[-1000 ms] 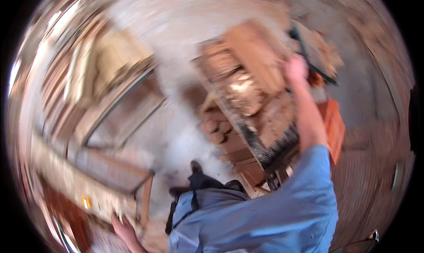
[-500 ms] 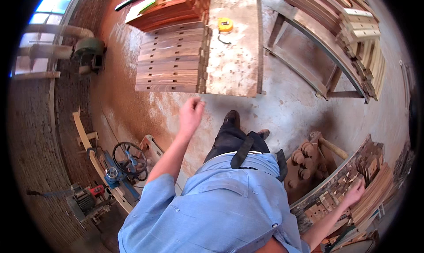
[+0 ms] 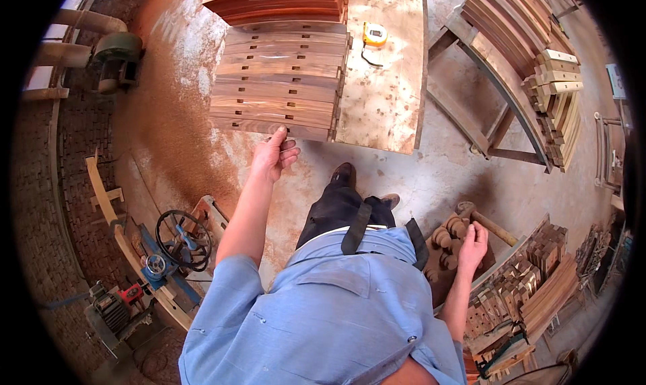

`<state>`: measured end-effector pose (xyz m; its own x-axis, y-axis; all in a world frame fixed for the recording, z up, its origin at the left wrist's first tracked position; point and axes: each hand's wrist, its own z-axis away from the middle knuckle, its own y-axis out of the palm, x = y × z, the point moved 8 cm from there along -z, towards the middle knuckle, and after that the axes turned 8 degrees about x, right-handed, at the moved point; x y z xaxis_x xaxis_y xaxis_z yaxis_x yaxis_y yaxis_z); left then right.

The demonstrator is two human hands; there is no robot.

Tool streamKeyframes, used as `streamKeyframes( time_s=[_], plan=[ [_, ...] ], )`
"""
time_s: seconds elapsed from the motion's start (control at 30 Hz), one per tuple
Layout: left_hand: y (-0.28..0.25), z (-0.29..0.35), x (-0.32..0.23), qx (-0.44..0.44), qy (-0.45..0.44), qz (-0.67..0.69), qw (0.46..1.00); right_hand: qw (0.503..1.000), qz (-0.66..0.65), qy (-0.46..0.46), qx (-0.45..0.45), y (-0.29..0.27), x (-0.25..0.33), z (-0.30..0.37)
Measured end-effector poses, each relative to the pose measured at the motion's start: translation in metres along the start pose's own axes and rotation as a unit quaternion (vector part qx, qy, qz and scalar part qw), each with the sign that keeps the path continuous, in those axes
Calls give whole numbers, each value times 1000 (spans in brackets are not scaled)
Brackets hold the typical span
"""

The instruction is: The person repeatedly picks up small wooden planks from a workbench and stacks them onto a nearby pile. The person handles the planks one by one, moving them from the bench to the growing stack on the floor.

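My left hand (image 3: 272,158) is at the near edge of a row of brown wooden boards (image 3: 276,82) with small slots cut in them. Its thumb reaches the nearest board's edge, while the loosely bent fingers show below it, apart and holding nothing. My right hand (image 3: 473,248) hangs in the air on the right, empty, its fingers slightly bent and apart. Below it are rounded brown knobs (image 3: 442,239) on a dark machine part. A yellow tape measure (image 3: 375,34) lies on the pale worn tabletop (image 3: 380,102) beside the boards.
Reddish boards (image 3: 282,5) are stacked behind the slotted ones. A metal-framed rack (image 3: 505,65) with long timber stands at right. Wood pieces fill a bench (image 3: 525,284) at lower right. A machine with a black handwheel (image 3: 183,240) is at left, near sawdust (image 3: 161,116) on the floor.
My left hand has come up to the near board's edge, its fingers loosening. My right hand has swung away from the wood pieces, inward and forward. The view has shifted.
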<state>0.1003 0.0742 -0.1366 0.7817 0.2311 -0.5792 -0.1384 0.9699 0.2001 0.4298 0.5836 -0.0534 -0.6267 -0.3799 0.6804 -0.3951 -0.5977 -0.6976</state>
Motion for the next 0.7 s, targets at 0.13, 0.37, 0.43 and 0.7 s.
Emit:
streamKeyframes(
  time_s=[0.13, 0.37, 0.43, 0.7],
  plan=[
    [-1, 0, -12, 36, -1, -55, 998, 1000, 5, 17, 13, 23, 8, 11],
    [0, 11, 8, 85, 57, 39, 994, 999, -15, -46, 23, 34, 63, 3],
    [15, 29, 14, 115, 101, 23, 988, 995, -39, -83, 46, 45, 94, 2],
    [100, 78, 39, 246, 146, -117, 951, 891, 69, -409, 187, 117, 283, 39]
  ],
)
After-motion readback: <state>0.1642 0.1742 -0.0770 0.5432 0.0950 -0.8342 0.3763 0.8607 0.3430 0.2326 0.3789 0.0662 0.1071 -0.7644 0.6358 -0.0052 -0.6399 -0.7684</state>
